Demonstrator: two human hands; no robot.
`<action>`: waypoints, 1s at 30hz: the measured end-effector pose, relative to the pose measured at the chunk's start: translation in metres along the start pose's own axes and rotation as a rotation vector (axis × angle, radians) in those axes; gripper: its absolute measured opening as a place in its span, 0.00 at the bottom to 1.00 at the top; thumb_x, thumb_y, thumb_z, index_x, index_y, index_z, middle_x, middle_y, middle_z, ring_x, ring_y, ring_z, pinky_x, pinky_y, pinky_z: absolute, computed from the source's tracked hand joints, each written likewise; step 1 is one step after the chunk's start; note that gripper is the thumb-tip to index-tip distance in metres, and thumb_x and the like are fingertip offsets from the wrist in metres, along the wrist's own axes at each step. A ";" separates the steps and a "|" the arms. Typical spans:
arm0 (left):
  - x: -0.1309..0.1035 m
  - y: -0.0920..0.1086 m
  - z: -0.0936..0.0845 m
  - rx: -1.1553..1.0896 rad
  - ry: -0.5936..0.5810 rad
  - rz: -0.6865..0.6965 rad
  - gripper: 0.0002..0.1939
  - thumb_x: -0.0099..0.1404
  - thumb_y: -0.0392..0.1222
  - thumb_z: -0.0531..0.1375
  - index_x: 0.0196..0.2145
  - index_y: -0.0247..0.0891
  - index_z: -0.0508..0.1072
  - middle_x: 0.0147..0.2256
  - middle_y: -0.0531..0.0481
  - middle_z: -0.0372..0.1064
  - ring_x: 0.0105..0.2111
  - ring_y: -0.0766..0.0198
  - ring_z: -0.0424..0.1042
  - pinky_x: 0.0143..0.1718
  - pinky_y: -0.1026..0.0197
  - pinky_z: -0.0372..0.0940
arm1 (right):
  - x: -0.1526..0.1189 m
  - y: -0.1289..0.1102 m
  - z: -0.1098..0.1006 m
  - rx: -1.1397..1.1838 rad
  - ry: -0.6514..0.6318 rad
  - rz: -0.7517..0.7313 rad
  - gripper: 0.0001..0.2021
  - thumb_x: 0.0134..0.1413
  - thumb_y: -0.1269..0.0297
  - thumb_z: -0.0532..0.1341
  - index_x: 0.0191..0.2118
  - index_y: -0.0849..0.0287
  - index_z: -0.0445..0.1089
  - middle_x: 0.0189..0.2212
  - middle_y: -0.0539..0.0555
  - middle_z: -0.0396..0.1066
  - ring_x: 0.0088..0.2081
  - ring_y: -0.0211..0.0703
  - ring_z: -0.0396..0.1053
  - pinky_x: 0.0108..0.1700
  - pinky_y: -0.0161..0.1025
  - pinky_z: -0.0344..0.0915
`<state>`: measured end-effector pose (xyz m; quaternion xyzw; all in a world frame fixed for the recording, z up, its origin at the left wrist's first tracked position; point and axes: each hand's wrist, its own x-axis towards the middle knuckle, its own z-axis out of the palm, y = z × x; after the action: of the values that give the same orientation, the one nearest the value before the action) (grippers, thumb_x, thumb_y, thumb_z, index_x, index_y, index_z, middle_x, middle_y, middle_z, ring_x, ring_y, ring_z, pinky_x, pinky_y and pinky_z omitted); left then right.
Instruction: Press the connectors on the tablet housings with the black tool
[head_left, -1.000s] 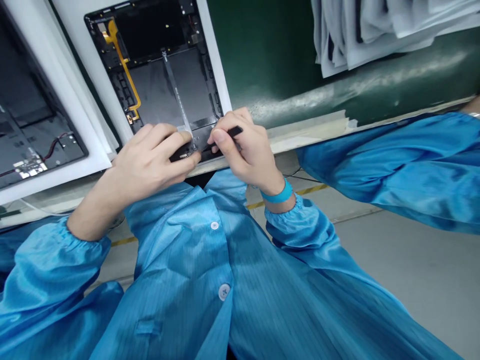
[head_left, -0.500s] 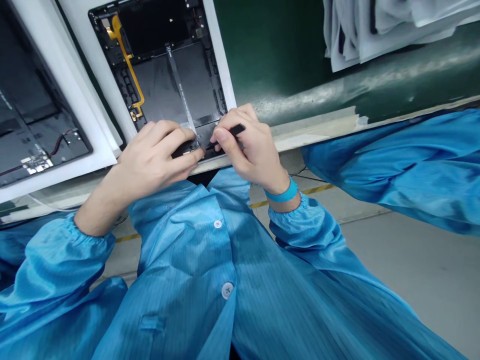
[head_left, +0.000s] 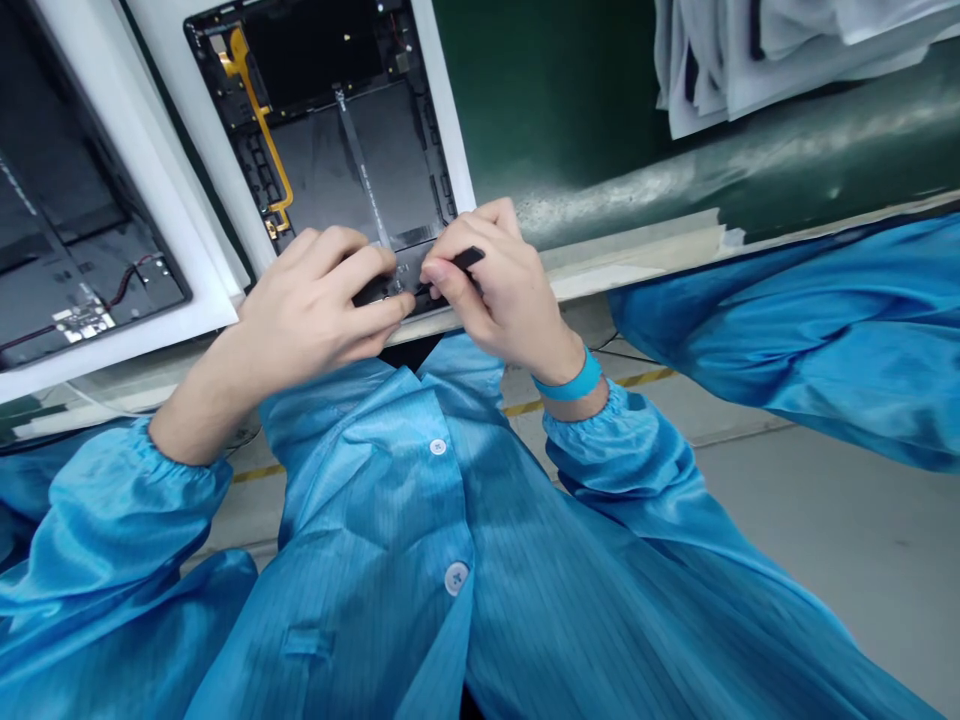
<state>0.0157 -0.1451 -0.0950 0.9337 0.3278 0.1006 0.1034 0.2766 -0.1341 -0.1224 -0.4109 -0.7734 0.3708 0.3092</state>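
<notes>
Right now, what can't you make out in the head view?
All in the head view:
Black tool: tip too small and dark to tell beside the right hand's fingers.
Open tablet: near-left corner hidden by the left hand, far-right corner cut off by the top edge.
Grey ribbon: print too small to read.
Left-side tablet: cut off by the left edge.

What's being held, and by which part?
The right hand pinches a slim black tool just below its exposed upper end. Whether the left hand grips the open device can't be told.
</notes>
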 end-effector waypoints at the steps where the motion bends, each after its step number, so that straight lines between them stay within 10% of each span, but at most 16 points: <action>1: 0.001 0.000 0.000 0.015 0.005 0.016 0.11 0.85 0.48 0.60 0.54 0.51 0.83 0.57 0.42 0.80 0.59 0.40 0.80 0.54 0.35 0.78 | 0.001 0.000 -0.001 -0.014 -0.008 -0.003 0.31 0.79 0.30 0.45 0.39 0.49 0.70 0.34 0.53 0.71 0.44 0.53 0.76 0.66 0.66 0.68; 15: -0.007 0.001 0.014 0.027 0.210 0.079 0.12 0.82 0.44 0.66 0.58 0.42 0.82 0.55 0.38 0.81 0.55 0.41 0.80 0.51 0.38 0.79 | 0.003 0.003 -0.008 -0.027 0.076 0.076 0.28 0.82 0.35 0.47 0.41 0.49 0.72 0.34 0.53 0.74 0.47 0.54 0.76 0.71 0.67 0.64; 30: -0.006 0.009 0.010 0.053 0.084 -0.002 0.17 0.84 0.43 0.61 0.65 0.43 0.80 0.63 0.33 0.77 0.59 0.39 0.76 0.55 0.37 0.73 | -0.004 0.009 -0.009 0.004 0.241 0.093 0.23 0.85 0.43 0.49 0.41 0.49 0.72 0.34 0.51 0.75 0.44 0.53 0.77 0.71 0.67 0.62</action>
<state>0.0188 -0.1571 -0.1028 0.9306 0.3355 0.1309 0.0651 0.2890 -0.1311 -0.1257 -0.4873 -0.7099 0.3344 0.3831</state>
